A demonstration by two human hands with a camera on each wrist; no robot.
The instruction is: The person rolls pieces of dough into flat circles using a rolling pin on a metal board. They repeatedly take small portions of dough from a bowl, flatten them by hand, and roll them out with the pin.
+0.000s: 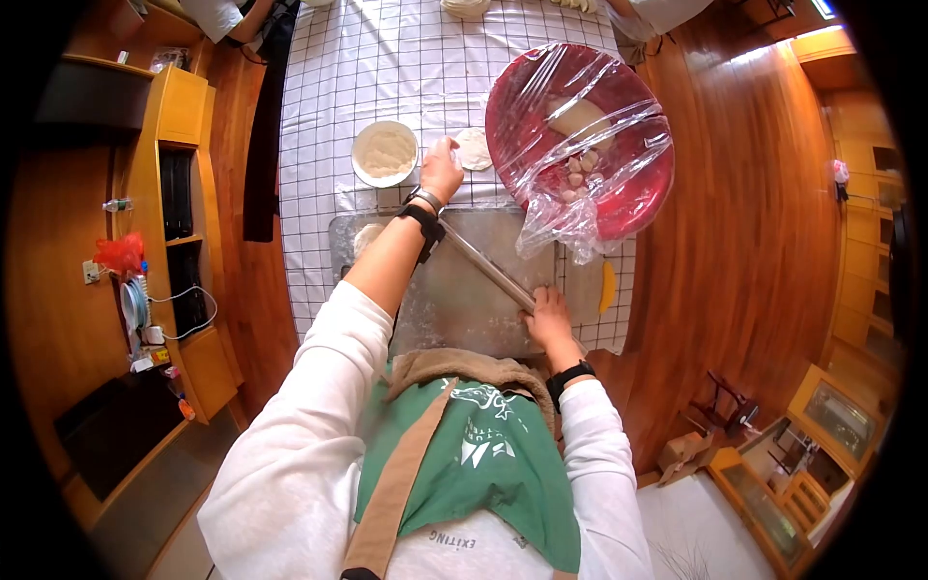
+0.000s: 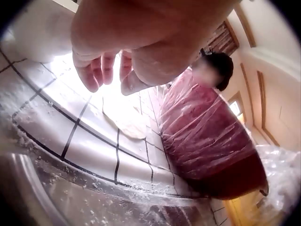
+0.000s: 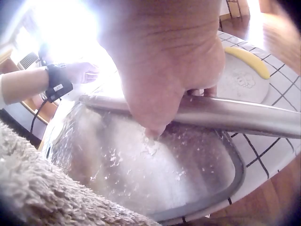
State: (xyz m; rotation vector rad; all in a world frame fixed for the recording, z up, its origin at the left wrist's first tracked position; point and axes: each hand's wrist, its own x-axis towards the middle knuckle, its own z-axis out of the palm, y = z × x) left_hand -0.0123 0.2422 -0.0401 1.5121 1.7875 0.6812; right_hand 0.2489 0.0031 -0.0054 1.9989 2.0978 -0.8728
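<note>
A metal rolling pin lies slantwise over the floury metal board. My right hand grips the pin near its closer end, thumb in front and fingers behind it, as the right wrist view shows. Past the board's far edge, my left hand hovers between a white bowl of flour and a flat dough round. In the left wrist view its fingers bend loosely above the dough round, with nothing visible between them and the thumb. A dough piece lies on the board, partly behind my left forearm.
To the right stands a red basin under clear plastic wrap, with dough pieces inside. A yellow curved strip lies on a pale round mat beside the board. Other people are at the table's far end.
</note>
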